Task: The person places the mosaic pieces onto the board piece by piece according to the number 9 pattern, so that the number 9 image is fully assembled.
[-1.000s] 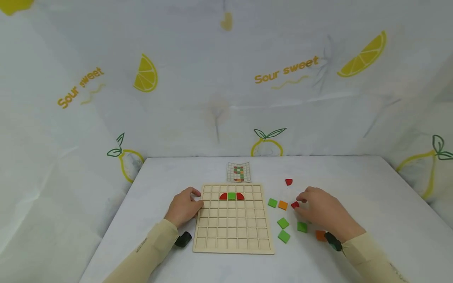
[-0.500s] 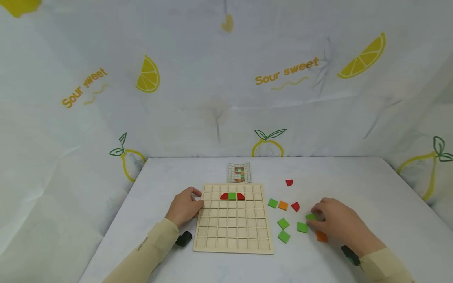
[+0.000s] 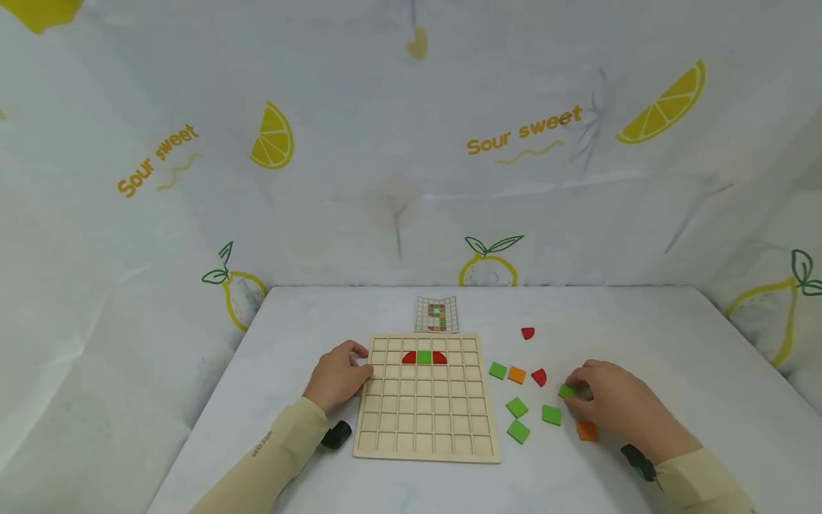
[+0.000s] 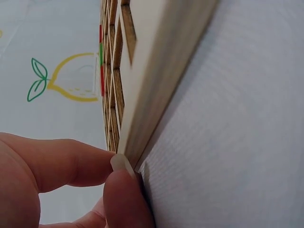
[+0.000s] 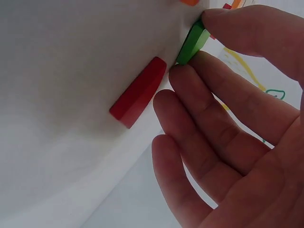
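My left hand (image 3: 336, 375) holds the left edge of a light wooden grid board (image 3: 393, 446), thumb and forefinger meeting at its rim in the left wrist view. Set in the board's second row are a red quarter-round tile (image 3: 409, 358), a green square tile (image 3: 424, 357) and another red quarter-round tile (image 3: 439, 358). To the right of the board, my right hand (image 3: 616, 400) pinches a green square tile (image 5: 192, 42) between thumb and fingertips. A red piece (image 5: 139, 92) lies near those fingers in the right wrist view; the hand covers it in the head view.
A pattern card (image 3: 437, 315) lies behind the board. Several loose tiles lie between board and right hand, among them an orange square (image 3: 516, 375), a red quarter-round (image 3: 539, 377) and a green square (image 3: 551, 415). Another orange square (image 3: 587, 431) sits beside the right hand.
My right hand has left a red quarter-round tile, moved right and toward me, and taken hold of a green square tile. My left hand has stayed at the board's edge.
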Demonstrator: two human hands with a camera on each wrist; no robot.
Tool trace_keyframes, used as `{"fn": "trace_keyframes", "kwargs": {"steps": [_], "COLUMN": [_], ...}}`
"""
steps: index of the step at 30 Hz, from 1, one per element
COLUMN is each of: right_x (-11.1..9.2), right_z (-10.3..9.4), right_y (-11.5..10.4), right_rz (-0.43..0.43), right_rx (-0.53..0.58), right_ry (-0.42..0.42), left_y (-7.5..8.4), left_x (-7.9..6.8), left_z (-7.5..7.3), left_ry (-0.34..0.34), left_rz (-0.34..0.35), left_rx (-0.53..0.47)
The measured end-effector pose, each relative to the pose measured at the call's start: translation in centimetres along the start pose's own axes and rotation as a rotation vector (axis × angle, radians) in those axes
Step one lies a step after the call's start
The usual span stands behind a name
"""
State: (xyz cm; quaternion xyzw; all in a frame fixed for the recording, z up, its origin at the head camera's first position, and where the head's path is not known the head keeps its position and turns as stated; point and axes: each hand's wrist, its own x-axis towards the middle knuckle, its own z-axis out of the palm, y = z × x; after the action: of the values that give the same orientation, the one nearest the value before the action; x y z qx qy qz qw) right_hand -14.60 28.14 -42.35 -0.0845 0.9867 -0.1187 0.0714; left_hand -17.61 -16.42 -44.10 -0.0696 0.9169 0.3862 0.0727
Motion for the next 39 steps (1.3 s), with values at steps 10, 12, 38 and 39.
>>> {"fn": "trace_keyframes", "kwargs": {"steps": [10, 12, 38, 39], "right_x": [1.3, 1.6, 7.8, 7.9], "right_z": [-0.3, -0.5, 1.4, 1.6], "right_y": [-1.1, -1.5, -15.3, -15.8], "right_rz": [0.004, 0.004, -0.270, -0.294], "right_rx": [-0.020, -0.023, 0.068, 0.065], "right_ry": [-0.008, -0.008, 0.038, 0.044], "left_y": [-0.2, -0.2, -0.3, -0.2], "left_x": [0.1, 0.2, 0.0, 0.0], "left_z": [0.3, 0.3, -0.1, -0.1], "left_ry": [0.010, 0.014, 0.006, 0.007], "left_rz": [-0.006, -0.009, 0.035, 0.035], "left_rx": [-0.009, -0.008, -0.026, -0.029]}}
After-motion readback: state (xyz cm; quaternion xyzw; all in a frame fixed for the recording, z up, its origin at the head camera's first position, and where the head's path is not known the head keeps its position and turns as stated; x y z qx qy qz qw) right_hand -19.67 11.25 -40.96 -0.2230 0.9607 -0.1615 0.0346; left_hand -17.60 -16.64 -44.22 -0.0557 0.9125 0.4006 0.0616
